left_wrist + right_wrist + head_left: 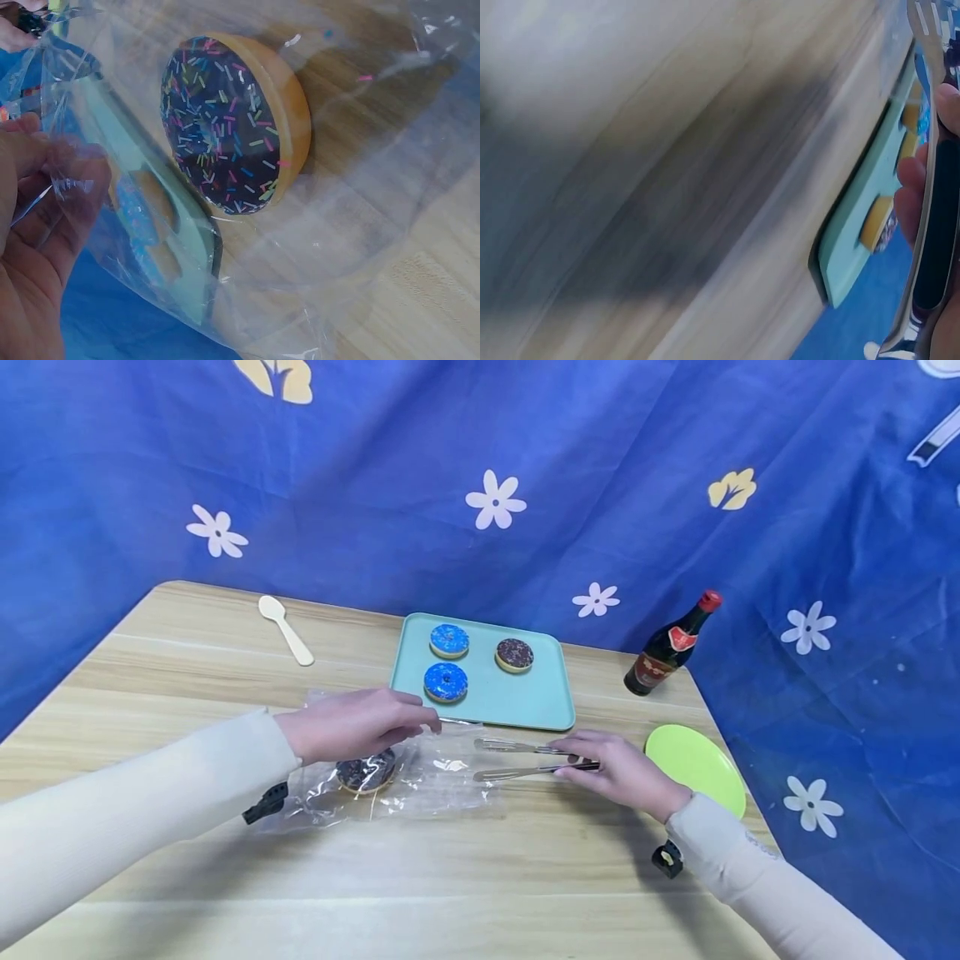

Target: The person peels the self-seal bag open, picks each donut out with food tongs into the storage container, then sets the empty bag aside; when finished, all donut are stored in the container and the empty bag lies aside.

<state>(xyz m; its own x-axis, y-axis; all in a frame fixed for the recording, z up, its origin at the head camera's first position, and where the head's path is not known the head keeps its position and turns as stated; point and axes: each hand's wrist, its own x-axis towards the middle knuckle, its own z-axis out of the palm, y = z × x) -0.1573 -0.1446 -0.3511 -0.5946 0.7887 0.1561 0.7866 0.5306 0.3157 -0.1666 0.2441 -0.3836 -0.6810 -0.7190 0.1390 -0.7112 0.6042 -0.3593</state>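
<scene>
My left hand (356,722) pinches the edge of a clear plastic bag (442,789) at its mouth, thumb and fingertips on the film in the left wrist view. Inside the bag lies a dark-iced donut (221,127) with coloured sprinkles, partly behind my left hand in the head view. My right hand (615,768) grips a pair of metal tongs (517,773) with black handle grips. The tongs' arms stand apart, nothing between them, tips pointing left at the bag's right end. In the right wrist view, a slotted tong end (928,26) shows at top right.
Behind the bag a light teal tray (525,708) carries two blue-iced donuts (446,682) and one dark-iced donut (514,655). A pale spoon (287,631) lies at back left. A dark bottle (660,660) stands back right, near a green plate (693,770). Blue cloth (375,510) hangs behind the table.
</scene>
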